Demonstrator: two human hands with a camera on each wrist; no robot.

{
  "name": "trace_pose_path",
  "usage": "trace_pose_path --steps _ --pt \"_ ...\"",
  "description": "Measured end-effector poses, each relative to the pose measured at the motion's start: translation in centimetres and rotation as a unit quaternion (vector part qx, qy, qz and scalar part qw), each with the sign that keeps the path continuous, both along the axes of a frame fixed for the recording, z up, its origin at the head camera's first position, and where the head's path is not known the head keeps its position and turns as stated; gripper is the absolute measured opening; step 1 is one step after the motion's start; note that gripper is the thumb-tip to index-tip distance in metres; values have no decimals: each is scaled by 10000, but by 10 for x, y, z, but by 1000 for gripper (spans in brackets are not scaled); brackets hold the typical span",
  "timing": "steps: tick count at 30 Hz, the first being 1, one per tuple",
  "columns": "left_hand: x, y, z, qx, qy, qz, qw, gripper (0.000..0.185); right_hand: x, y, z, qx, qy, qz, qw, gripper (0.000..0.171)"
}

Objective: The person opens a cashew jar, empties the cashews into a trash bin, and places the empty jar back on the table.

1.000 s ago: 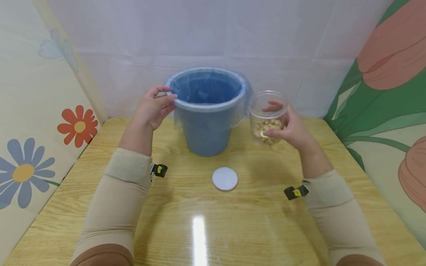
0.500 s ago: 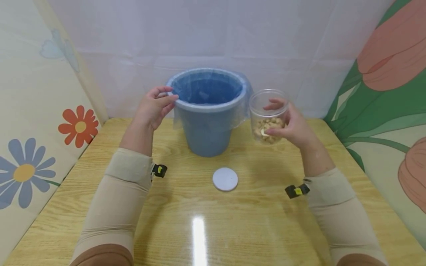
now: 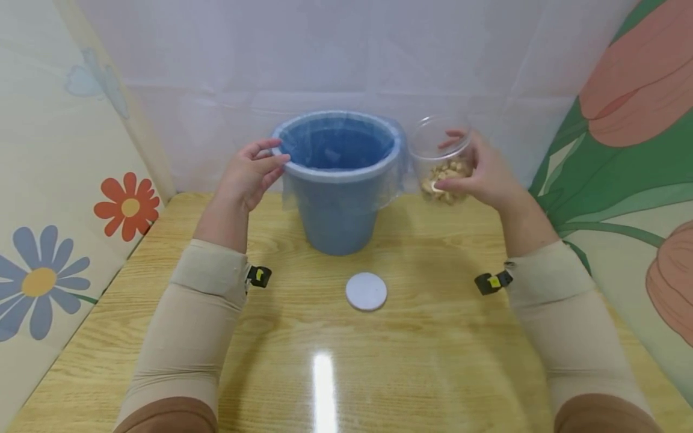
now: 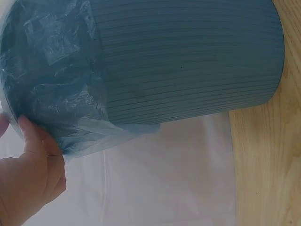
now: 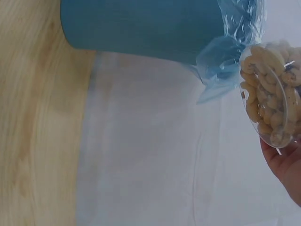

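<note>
A blue trash can (image 3: 338, 216) stands on the table, lined with a thin clear bag (image 4: 61, 94) folded over its rim. My left hand (image 3: 254, 171) pinches the rim at its left side. To the right of the can, my right hand (image 3: 487, 171) grips a clear, lidless plastic jar (image 3: 430, 144), thumb on the near side and fingers behind. Cashews (image 5: 270, 89) fill its lower part. The jar is off the table, its top near rim height and leaning slightly left. In the right wrist view, the hand (image 5: 287, 172) is only partly in frame.
A round white lid (image 3: 366, 291) lies flat on the wood-grain table (image 3: 411, 361) in front of the can. A white cloth (image 3: 243, 54) hangs behind, and flower-patterned panels (image 3: 622, 156) stand at both sides.
My right hand has lifted the jar of cashews higher and slightly to the right, and the jar has begun to lean. The left hand stays at the trash can's rim.
</note>
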State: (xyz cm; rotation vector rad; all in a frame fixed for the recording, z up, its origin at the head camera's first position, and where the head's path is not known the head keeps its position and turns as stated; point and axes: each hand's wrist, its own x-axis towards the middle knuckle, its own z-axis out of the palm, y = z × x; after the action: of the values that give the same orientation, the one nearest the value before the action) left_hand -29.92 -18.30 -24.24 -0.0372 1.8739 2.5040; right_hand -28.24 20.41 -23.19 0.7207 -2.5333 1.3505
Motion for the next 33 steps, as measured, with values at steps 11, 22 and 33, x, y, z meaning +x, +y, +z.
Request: trace_pose_path --steps 11,22,33 --pt "2 -1 4 -247 -125 -33 9996 60 -22 -4 24 1048 -145 -719 9918 87" --pt "2 0 6 -425 -244 -95 9988 60 -37 -8 45 2234 -285 -1018 9690 114" --pt "1 -1 7 -516 -297 -23 9982 59 -50 -15 60 3128 56 -950 9451 126"
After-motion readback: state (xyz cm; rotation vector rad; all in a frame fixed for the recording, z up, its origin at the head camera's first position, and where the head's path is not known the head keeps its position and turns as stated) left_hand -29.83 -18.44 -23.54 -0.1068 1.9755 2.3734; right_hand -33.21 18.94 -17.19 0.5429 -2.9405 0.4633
